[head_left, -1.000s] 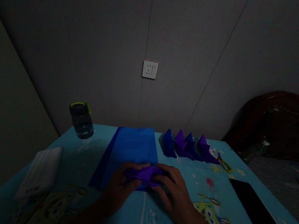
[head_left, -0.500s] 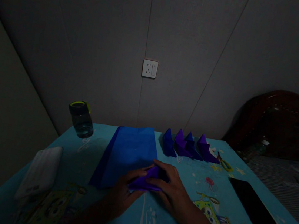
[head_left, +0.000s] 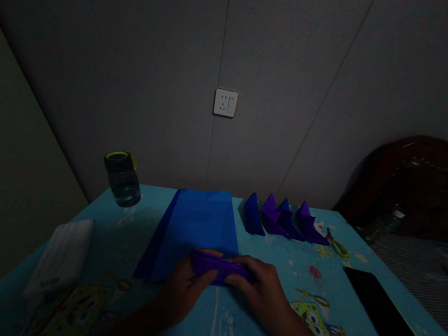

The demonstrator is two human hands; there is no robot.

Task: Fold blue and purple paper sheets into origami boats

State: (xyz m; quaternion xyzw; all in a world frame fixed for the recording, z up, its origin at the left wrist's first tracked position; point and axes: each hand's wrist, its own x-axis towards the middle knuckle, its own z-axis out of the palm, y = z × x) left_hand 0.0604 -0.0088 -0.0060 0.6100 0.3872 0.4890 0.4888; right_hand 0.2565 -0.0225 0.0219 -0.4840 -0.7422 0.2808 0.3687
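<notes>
A folded purple paper piece [head_left: 215,266] lies low over the near end of a stack of blue paper sheets [head_left: 194,225] on the light blue cartoon-printed table [head_left: 250,329]. My left hand [head_left: 182,291] pinches its left end from below. My right hand [head_left: 262,291] grips its right end with the fingers curled over it. At the back of the table, right of the sheets, stand several folded blue and purple paper boats [head_left: 283,219] in a row.
A glass jar with a green lid [head_left: 121,178] stands at the back left. A white packet [head_left: 63,256] lies at the left edge. A black phone [head_left: 388,322] lies at the right, small scissors [head_left: 336,244] near the boats. A wall socket [head_left: 225,103] is above.
The purple paper went from a raised, opened shape to a flatter, longer fold. Both hands shifted a little toward me and stay on its ends.
</notes>
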